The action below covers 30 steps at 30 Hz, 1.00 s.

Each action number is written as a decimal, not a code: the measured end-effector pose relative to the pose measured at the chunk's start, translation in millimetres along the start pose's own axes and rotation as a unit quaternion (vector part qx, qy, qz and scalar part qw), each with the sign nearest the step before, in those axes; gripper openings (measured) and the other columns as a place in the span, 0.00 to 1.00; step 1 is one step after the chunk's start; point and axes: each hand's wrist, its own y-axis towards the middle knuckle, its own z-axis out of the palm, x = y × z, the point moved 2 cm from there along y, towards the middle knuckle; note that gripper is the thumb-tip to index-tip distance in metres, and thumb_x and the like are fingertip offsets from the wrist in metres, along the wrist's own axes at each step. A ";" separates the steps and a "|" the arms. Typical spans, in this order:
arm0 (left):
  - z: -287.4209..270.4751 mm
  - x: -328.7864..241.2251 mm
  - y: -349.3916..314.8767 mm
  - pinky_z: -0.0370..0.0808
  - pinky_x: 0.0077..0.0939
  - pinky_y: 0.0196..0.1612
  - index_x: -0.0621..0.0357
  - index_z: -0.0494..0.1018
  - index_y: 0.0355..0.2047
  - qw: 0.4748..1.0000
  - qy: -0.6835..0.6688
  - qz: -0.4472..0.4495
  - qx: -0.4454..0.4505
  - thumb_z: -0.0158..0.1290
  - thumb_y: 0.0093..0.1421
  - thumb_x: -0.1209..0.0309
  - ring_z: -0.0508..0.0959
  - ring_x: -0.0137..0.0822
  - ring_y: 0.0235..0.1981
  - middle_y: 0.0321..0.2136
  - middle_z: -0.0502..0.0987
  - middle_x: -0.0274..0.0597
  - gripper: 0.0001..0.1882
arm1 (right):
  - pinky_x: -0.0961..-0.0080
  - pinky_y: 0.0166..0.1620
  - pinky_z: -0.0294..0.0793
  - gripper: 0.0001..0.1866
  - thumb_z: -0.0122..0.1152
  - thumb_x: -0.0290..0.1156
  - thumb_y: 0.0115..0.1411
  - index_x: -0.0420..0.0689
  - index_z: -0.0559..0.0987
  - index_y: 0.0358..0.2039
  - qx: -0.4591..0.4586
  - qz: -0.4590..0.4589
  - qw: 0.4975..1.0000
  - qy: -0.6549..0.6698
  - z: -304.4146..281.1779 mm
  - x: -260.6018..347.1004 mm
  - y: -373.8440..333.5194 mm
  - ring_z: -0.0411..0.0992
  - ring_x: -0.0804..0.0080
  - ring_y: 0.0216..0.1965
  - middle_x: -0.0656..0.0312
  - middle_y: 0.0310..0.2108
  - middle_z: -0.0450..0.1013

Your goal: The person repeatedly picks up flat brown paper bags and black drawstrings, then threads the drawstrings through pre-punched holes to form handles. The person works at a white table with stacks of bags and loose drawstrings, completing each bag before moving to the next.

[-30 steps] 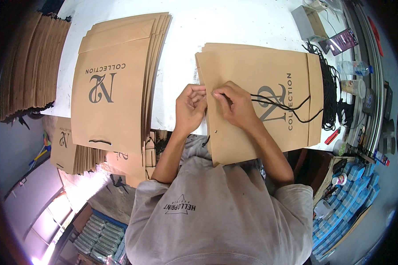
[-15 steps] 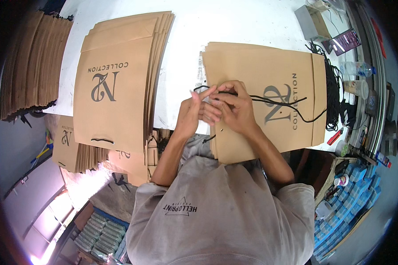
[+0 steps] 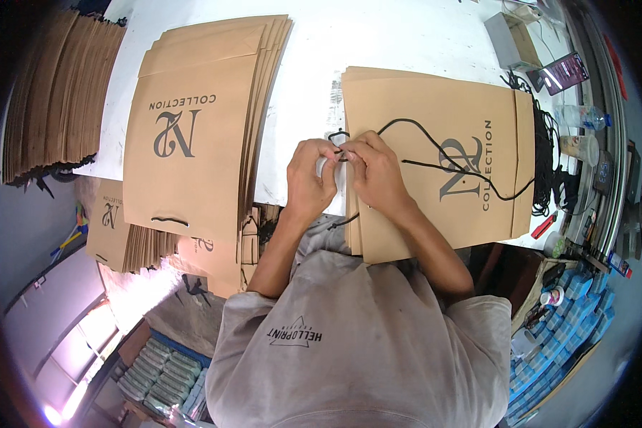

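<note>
A stack of flat brown paper bags [image 3: 421, 221] with dark print lies on the table to my right. Over its left edge, the thumb and fingers of my left hand [image 3: 311, 178] and my right hand [image 3: 376, 171] pinch a black cord [image 3: 406, 120], their fingertips almost touching. From my right hand the cord loops loosely across the top bag. A short knotted cord end [image 3: 342, 222] sticks out from the bag's edge below my hands. How the cord runs between my fingertips is partly hidden.
Another stack of brown bags [image 3: 217, 78], with a black cord handle [image 3: 170, 221], lies to the left; upright bundled bags [image 3: 57, 100] stand beyond it. Right of my stack are a bunch of black cords [image 3: 544, 143], a red cutter [image 3: 543, 226], a bottle [image 3: 578, 116] and a phone [image 3: 563, 73].
My hands have drawn slightly apart, and the left fingers have closed from outstretched into a pinch on the cord. The loose cord now arcs higher over the bag.
</note>
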 end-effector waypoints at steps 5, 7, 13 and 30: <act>7.0 14.2 1.9 0.80 0.28 0.44 0.66 0.76 0.41 0.967 -0.222 -0.124 -0.004 0.59 0.59 0.87 0.83 0.36 0.39 0.35 0.82 0.46 0.10 | 0.66 0.37 0.74 0.05 0.59 0.21 0.63 0.37 0.81 0.37 0.060 0.103 0.988 0.100 -8.2 -6.0 3.8 0.75 0.58 0.31 0.54 0.29 0.75; 9.8 11.4 3.6 0.80 0.27 0.45 0.65 0.80 0.42 0.963 -0.236 -0.133 0.002 0.61 0.58 0.86 0.83 0.35 0.40 0.36 0.82 0.46 0.12 | 0.70 0.36 0.73 0.05 0.59 0.22 0.64 0.36 0.81 0.38 0.054 0.150 0.976 0.145 -7.2 -15.8 1.5 0.74 0.66 0.30 0.56 0.30 0.77; 34.1 16.4 -11.2 0.78 0.23 0.48 0.64 0.83 0.43 0.964 -0.243 -0.102 -0.039 0.60 0.62 0.85 0.80 0.33 0.45 0.41 0.81 0.46 0.10 | 0.76 0.37 0.73 0.06 0.58 0.22 0.66 0.34 0.81 0.39 0.038 0.182 0.951 0.246 -5.3 -26.5 -1.9 0.74 0.78 0.31 0.58 0.34 0.80; -17.7 -17.7 -8.7 0.76 0.22 0.33 0.66 0.75 0.51 0.984 -0.021 -0.136 -0.116 0.62 0.64 0.74 0.78 0.26 0.33 0.35 0.81 0.42 0.17 | 0.61 0.44 0.76 0.17 0.71 0.27 0.55 0.38 0.82 0.45 -0.032 0.073 0.997 0.023 -92.4 -19.0 -0.4 0.76 0.52 0.37 0.52 0.40 0.77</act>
